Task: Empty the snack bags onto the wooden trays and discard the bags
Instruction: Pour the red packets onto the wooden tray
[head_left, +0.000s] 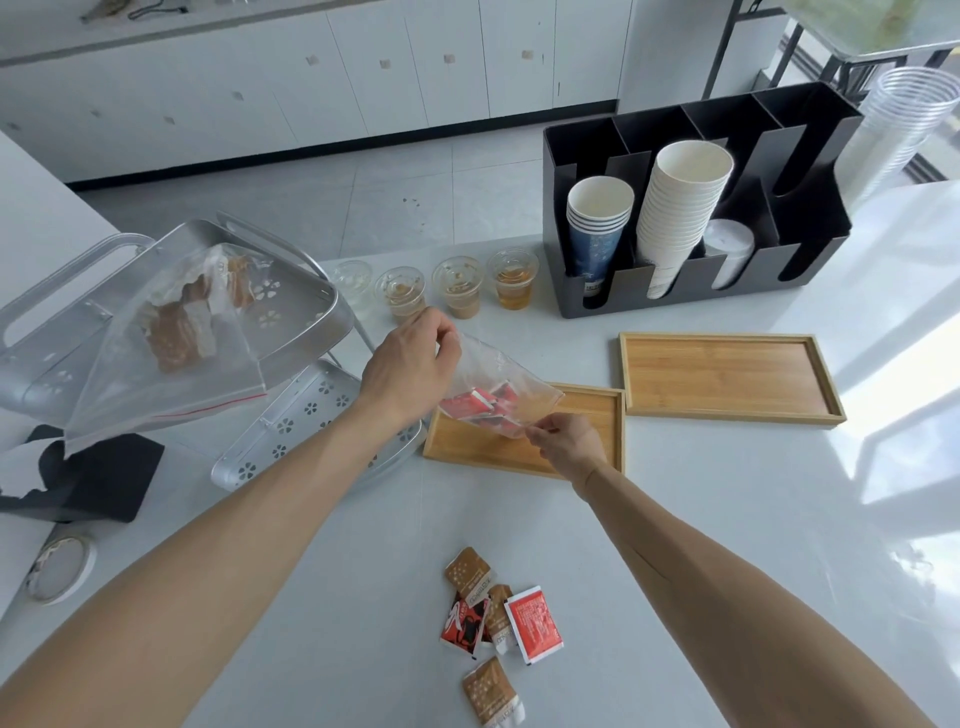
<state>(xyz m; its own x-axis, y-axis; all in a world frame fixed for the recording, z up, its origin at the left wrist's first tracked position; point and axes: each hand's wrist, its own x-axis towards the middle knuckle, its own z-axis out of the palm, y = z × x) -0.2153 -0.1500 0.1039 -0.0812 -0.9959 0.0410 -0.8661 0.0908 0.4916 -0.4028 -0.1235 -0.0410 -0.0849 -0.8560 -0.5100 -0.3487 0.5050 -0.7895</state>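
A clear plastic snack bag (511, 382) with red packets inside hangs tilted over the near wooden tray (589, 410). My left hand (410, 364) pinches the bag's upper end. My right hand (569, 441) pinches its lower edge just above the tray. A second, larger wooden tray (727, 374) lies bare to the right, touching the first. Another clear bag (171, 338) holding brown snacks rests on the silver cart's top shelf.
A silver tiered cart (291, 312) stands at the left. Several loose red and brown packets (493, 618) lie near the front edge. Several plastic cups (457, 286) of drink and a black cup organiser (691, 208) stand behind the trays. A tape roll (60, 569) sits at left.
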